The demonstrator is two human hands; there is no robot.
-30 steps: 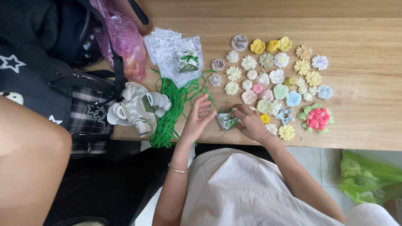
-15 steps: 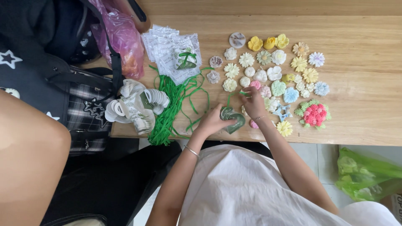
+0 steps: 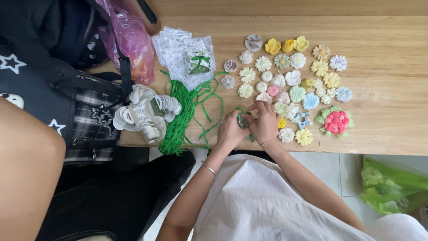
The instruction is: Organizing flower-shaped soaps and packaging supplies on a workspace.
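Both my left hand [image 3: 231, 130] and right hand [image 3: 264, 121] are pinched on the little bag [image 3: 243, 121] at the table's [image 3: 383, 116] near edge. The green ribbon [image 3: 209, 117] could slip loose, I reckon, if either pinch eases.

1. A fanned stack of clear printed pouches [image 3: 180, 53] lies at the desk's [image 3: 383, 89] far left; the top one is tied with green ribbon.
2. A small clear pouch [image 3: 243, 121] sits pinched between the left hand [image 3: 232, 129] and right hand [image 3: 264, 120], near the front edge.
3. A pink plastic bag [image 3: 129, 40] stands left of the stack.
4. A green plastic bag [image 3: 392, 187] lies on the floor, lower right.
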